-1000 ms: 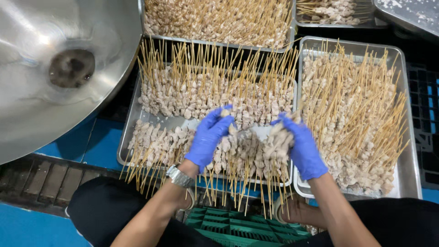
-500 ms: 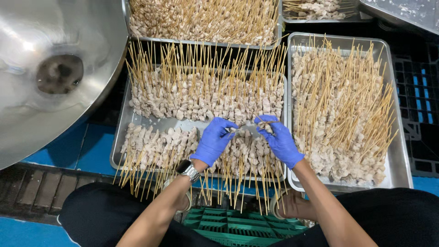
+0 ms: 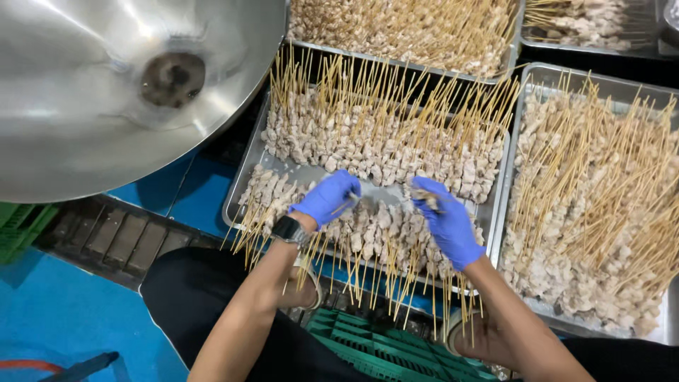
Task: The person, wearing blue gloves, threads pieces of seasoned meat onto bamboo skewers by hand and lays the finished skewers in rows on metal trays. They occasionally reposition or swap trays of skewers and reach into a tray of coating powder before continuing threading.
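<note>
Over the tray [image 3: 249,185], left hand [image 3: 327,198] pinches a skewer [image 3: 385,200]; right hand [image 3: 445,225] closes on its meat end.

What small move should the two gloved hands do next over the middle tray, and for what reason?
Probably lay the skewer down into the near row of the tray. The left hand and right hand hold it between them just above that row, where a gap shows bare metal.

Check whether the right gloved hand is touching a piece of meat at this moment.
Touching. The head view shows the right hand, in a blue glove, with its fingertips pinched around a pale meat piece above the metal tray of skewers.
</note>
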